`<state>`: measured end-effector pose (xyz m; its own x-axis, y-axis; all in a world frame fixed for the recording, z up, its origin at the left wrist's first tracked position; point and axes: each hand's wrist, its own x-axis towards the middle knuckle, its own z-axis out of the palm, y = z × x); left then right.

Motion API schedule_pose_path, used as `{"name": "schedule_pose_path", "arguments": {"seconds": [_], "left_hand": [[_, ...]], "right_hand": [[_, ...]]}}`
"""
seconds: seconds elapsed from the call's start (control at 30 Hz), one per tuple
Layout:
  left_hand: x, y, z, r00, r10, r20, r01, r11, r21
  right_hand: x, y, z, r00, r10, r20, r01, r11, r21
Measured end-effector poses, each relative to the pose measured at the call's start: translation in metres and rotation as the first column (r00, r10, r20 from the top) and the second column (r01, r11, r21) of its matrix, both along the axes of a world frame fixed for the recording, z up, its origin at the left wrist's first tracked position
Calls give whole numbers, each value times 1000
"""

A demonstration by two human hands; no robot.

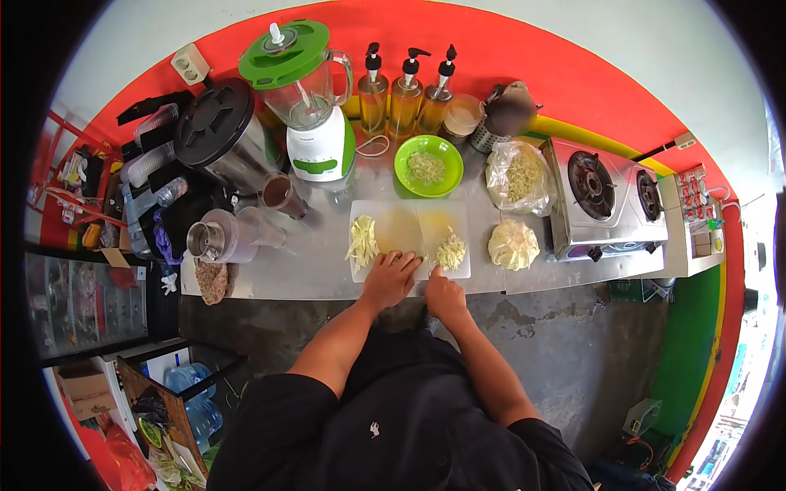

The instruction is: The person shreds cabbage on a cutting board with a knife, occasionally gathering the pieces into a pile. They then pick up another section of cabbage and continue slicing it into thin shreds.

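A white cutting board [401, 207] lies near the counter's front edge. My right hand [444, 296] is closed around the handle of a knife [423, 233], whose thin blade points away from me across the board. Beside the blade, my left hand [389, 280] presses down with bent fingers on a small piece of pale cabbage [422, 259], mostly hidden by the fingers. Cabbage strips [363, 242] lie on the board's left part. Finely chopped cabbage [450, 249] is heaped to the right of the blade. Further right, off the board, sits a cabbage head [513, 245].
Behind the board stands a green bowl [404, 182] with chopped pieces inside. A clear bag of shreds [521, 176] and a gas stove [602, 233] are at right. A blender [319, 147], pump bottles [405, 106] and a brown cup [282, 196] line the back and left.
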<state>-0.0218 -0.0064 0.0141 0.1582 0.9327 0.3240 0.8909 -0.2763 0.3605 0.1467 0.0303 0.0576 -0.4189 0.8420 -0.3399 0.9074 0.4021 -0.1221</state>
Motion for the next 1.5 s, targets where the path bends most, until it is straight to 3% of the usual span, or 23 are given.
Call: {"name": "schedule_pose_path", "arguments": {"seconds": [0.23, 0.33, 0.57, 0.73, 0.87, 0.93, 1.5], "left_hand": [[0, -1, -3, 1000, 4, -12, -4, 1000, -14], [0, -1, -4, 1000, 5, 2, -5, 1000, 1], [0, -1, 0, 1000, 4, -8, -5, 999, -41], [1, 0, -3, 1000, 14, -4, -14, 1000, -14], [2, -1, -1, 1000, 24, -9, -25, 999, -30], [2, -1, -1, 1000, 31, 0, -31, 999, -30], [4, 2, 2, 999, 32, -3, -32, 999, -11]], "right_hand": [[-5, -7, 7, 997, -73, 21, 75, 972, -222], [-6, 3, -1, 1000, -22, -14, 21, 995, -102], [-3, -5, -4, 1000, 4, 18, -2, 995, -96], [-6, 8, -14, 996, -43, -76, 39, 998, -53], [-3, 4, 4, 999, -6, -47, 3, 999, -50], [-7, -1, 9, 999, -43, 30, 48, 978, -201], [-10, 9, -3, 993, -75, -87, 62, 987, -146]]}}
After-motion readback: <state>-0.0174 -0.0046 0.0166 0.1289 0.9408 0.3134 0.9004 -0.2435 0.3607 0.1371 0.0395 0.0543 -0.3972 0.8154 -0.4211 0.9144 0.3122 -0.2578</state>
